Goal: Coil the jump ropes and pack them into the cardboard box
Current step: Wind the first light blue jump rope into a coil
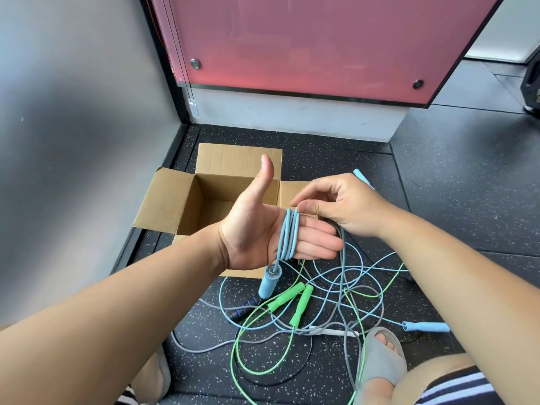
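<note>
The left hand [263,229] is spread flat, thumb up, blue rope [287,235] looped crosswise round its fingers [318,238], handle [270,280] dangling below. The right hand [342,206] pinches the rope at the loops' far edge. The open box [166,200] waits just beyond the left hand.

We note black rubber floor [453,185], white-flecked, seams between tiles. Ahead, pink panel [306,39] in black frame. Two round bolts near its lower edge: left bolt [195,64], right bolt [418,83]. Below panel, white base strip [292,115], scuffed. To left, smooth grey wall [73,112]. Top right, white wall [502,24]. At right edge, dark round object [533,89], cut off; we cannot tell what. Bottom right, grey slide sandal [380,363], toes showing; beside it, striped fabric [455,387], dark and white. Bottom left, second sandal [159,378], mostly hidden.
</note>
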